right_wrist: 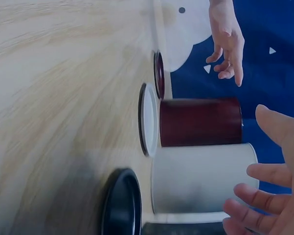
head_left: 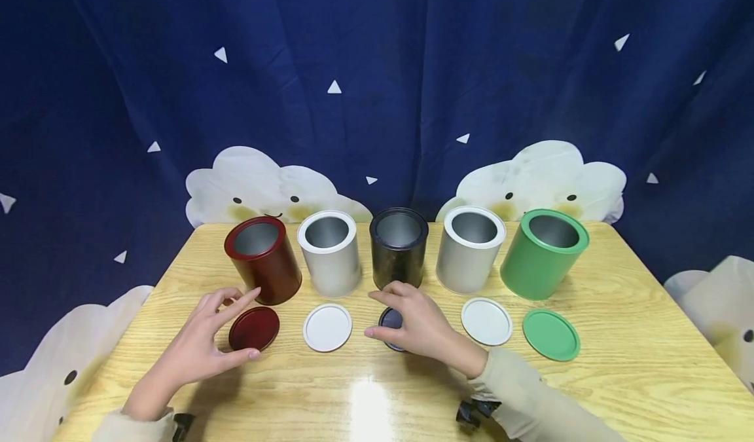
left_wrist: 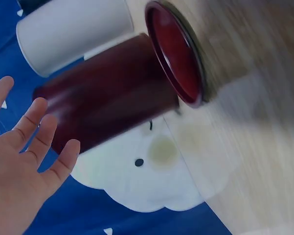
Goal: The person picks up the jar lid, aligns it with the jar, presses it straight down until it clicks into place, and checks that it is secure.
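My left hand (head_left: pixel 197 344) hovers at the dark red lid (head_left: pixel 260 327), fingers and thumb spread with nothing between them. Just behind that lid stands the dark red can (head_left: pixel 273 272), its top uncovered. Above the black lid (head_left: pixel 390 319) is my right hand (head_left: pixel 415 321), thumb and fingers apart, partly hiding the lid. The black can (head_left: pixel 398 266) stands behind it, also uncovered. In the left wrist view the left fingers (left_wrist: pixel 41 132) are spread beside the red can. The right wrist view shows the right fingers (right_wrist: pixel 257 210) loosely extended near a white can (right_wrist: pixel 200 178).
In the same row stand the left white can (head_left: pixel 334 265), another white can (head_left: pixel 465 265) and a green can (head_left: pixel 536 268), all topless. A white lid (head_left: pixel 327 327), a second white lid (head_left: pixel 486 321) and a green lid (head_left: pixel 551 334) lie before them. A blue curtain (head_left: pixel 377 69) hangs behind.
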Demonstrator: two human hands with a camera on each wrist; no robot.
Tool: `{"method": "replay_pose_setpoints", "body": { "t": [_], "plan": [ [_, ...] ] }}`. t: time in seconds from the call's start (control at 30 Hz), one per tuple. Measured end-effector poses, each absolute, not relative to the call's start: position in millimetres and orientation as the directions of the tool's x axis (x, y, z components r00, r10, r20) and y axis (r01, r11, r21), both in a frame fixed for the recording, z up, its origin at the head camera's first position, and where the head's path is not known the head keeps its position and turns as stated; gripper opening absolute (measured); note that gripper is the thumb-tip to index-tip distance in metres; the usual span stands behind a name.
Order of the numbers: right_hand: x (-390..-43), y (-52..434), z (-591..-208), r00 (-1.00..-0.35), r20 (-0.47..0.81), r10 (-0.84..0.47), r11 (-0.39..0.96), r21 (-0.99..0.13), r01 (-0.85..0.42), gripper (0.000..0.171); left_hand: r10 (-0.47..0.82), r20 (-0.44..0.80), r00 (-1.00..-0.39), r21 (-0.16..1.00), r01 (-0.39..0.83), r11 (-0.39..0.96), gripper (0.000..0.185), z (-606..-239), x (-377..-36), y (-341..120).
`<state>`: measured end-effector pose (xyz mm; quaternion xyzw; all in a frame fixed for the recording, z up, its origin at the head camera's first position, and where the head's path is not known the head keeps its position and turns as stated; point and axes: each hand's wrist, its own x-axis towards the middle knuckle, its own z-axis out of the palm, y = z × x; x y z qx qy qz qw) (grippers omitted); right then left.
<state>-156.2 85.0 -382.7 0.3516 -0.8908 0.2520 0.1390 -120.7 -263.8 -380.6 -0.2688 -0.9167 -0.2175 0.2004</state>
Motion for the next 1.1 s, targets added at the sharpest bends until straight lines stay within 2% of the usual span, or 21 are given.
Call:
{"method": "replay_pose_setpoints", "body": {
  "t": [0.43,0.6,0.87,1.1],
  "plan": [
    [-161,43,-386,-0.726,0.352,-0.591,0.616,-0.384,-0.688,0.053,0.366,0.42,-0.83,0.333,0.516,0.789,0.086,-388,-122,-287],
    [-163,27,-386,-0.736,0.312,-0.6,0.622,-0.396,-0.675,0.052,0.382,0.397,-0.835,0.326,0.517,0.792,0.086,-390,-124,-295],
    [-166,3,-386,-0.725,0.257,-0.639,0.645,-0.335,-0.687,0.054,0.401,0.352,-0.846,0.331,0.513,0.792,0.09,-396,-129,-303],
    [-170,-15,-390,-0.705,0.26,-0.66,0.649,-0.274,-0.71,0.055,0.412,0.328,-0.85,0.36,0.516,0.777,0.091,-402,-135,-309]
  ]
}}
